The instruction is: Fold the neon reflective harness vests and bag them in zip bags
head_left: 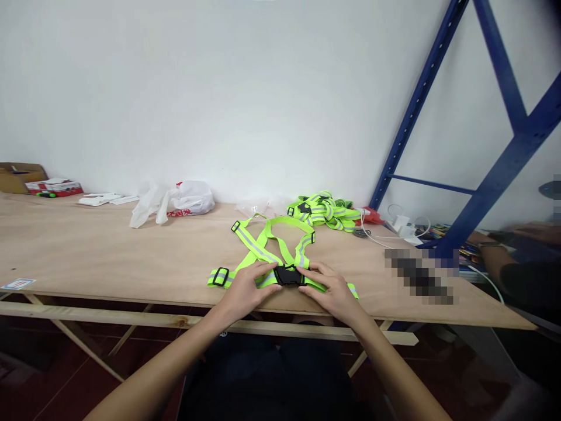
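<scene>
A neon yellow-green harness (254, 244) with silver stripes lies on the wooden table near its front edge. At its front centre is a black buckle (289, 275). My left hand (252, 286) grips the buckle's left end and the strap beside it between thumb and fingers. On the other side, my right hand (331, 289) pinches the strap at the buckle's right end. The buckle's two parts look joined. Black slider clips sit on the straps, one left of my left hand.
Behind the harness, a heap of similar straps (324, 209) lies near the wall. A white plastic bag (190, 197) is at the back left. Blue shelf posts (414, 111) rise at the right, with a person's arm (493, 263) beyond them.
</scene>
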Available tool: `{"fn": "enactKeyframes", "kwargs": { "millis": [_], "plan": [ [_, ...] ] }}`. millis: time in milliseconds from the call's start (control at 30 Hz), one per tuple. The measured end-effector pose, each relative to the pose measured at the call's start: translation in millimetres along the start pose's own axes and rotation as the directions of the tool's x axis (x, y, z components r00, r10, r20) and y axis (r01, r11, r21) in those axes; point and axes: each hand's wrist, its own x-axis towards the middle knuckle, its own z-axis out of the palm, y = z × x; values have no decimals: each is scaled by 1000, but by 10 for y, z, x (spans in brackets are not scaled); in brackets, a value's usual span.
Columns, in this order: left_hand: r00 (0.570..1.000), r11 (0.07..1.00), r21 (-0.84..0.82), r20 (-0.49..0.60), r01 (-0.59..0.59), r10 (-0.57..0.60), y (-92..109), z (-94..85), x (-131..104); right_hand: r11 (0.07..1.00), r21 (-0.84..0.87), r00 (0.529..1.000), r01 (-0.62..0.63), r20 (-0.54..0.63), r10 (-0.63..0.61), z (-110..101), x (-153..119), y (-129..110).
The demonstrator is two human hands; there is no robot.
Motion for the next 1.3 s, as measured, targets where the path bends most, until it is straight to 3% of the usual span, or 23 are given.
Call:
{"fn": "enactKeyframes", "kwargs": {
  "millis": [100,167,233,333,433,533,733,867,1000,1100,1200,1300],
  "plan": [
    [998,983,184,60,25,-37,25,-5,-37,994,-113,995,-9,96,20,-99,-17,-9],
    [990,960,278,130,11,-49,84,-127,-69,990,-137,988,-26,147,46,-239,-47,-4],
    [974,956,293,221,-12,-56,148,-361,-101,987,-145,980,-71,176,96,-421,-97,25],
    [916,952,305,372,33,-151,168,-811,-146,968,-169,951,-185,217,220,-697,-196,107],
    [878,913,380,376,146,-297,64,-1167,-200,936,-166,890,-310,296,347,-903,-286,184],
    [869,890,407,343,207,-358,-74,-1339,-250,908,-151,844,-390,335,418,-1020,-337,228],
    [874,897,337,292,286,-388,-168,-1386,-268,903,-125,854,-411,292,430,-1031,-354,295],
    [905,934,211,257,289,-338,-212,-1345,-256,894,-54,868,-445,222,445,-985,-342,334],
    [928,940,-40,177,338,-326,-302,-1258,-239,877,160,891,-454,58,451,-955,-344,386],
    [932,914,-186,110,360,-344,-375,-1175,-207,841,377,885,-389,-99,454,-890,-351,465],
    [913,887,-227,27,402,-407,-433,-1120,-172,776,540,850,-326,-193,491,-809,-354,545],
    [893,880,-196,-41,433,-449,-455,-1128,-170,774,556,840,-302,-230,492,-805,-359,568]
  ]
}}
